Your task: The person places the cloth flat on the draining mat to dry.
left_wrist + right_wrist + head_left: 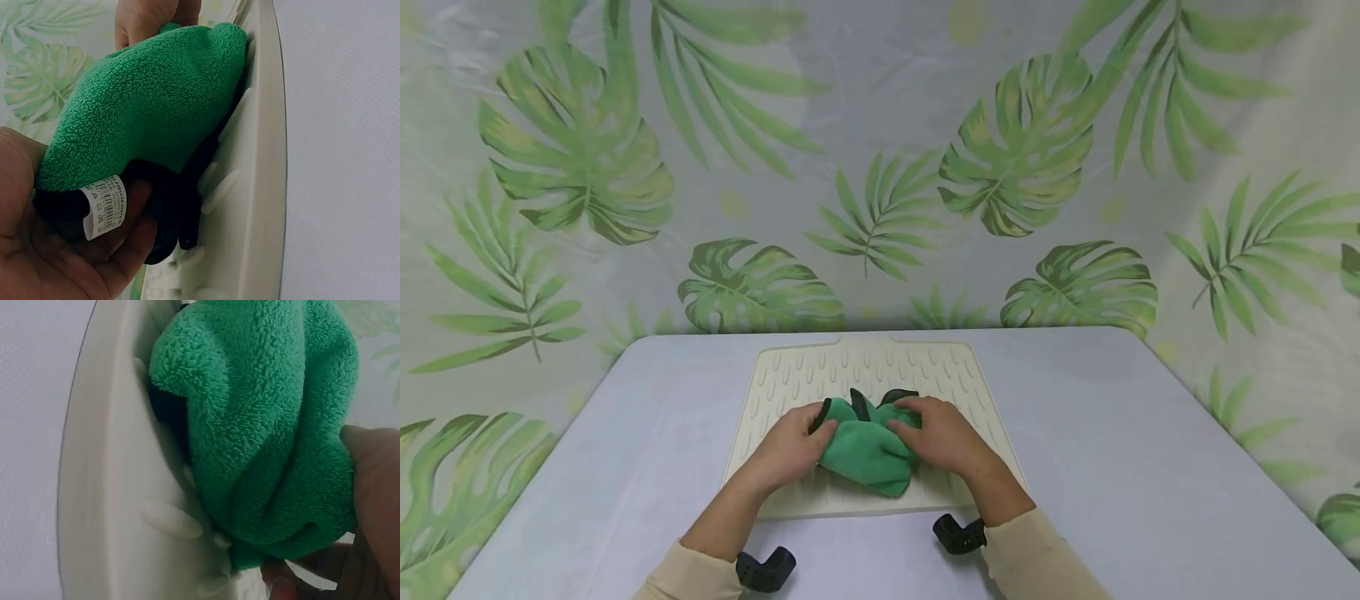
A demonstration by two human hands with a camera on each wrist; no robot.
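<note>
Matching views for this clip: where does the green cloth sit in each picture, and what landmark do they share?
Head: just below the middle, between the left hand and right hand; green cloth.
Left wrist: upper left to centre; green cloth.
Right wrist: centre and right of centre, cut by the top edge; green cloth.
Shared landmark: the cream mat with raised bumps.

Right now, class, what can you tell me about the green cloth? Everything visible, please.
The green cloth looks fluffy, like towelling, with dark edging and a white label printed with a barcode. It is bunched into loose folds on the cream ridged mat. The left grip pinches one side, the right grip the other.
</note>
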